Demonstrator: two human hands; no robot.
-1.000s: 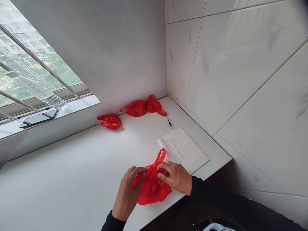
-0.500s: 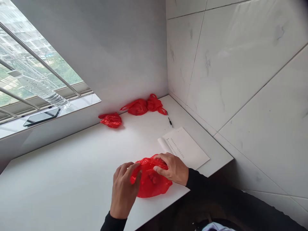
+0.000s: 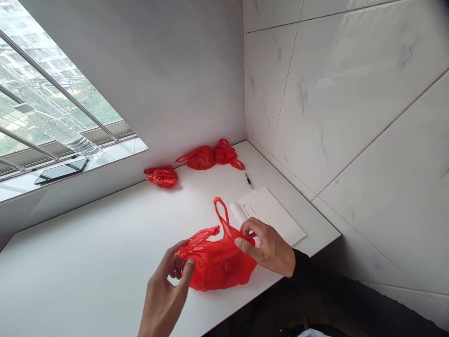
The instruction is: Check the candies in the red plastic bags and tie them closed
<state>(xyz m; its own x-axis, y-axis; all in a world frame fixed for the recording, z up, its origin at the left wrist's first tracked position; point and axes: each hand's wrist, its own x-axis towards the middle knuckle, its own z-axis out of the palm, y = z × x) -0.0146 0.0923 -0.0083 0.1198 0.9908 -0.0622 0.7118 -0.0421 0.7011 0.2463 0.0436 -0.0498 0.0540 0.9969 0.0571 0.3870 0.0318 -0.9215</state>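
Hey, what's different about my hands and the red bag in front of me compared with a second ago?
The left hand has moved left and the right hand right, so they are farther apart. Between them, the front red bag, bunched at its neck before, now spreads wider on top. The pen and paper stayed put.
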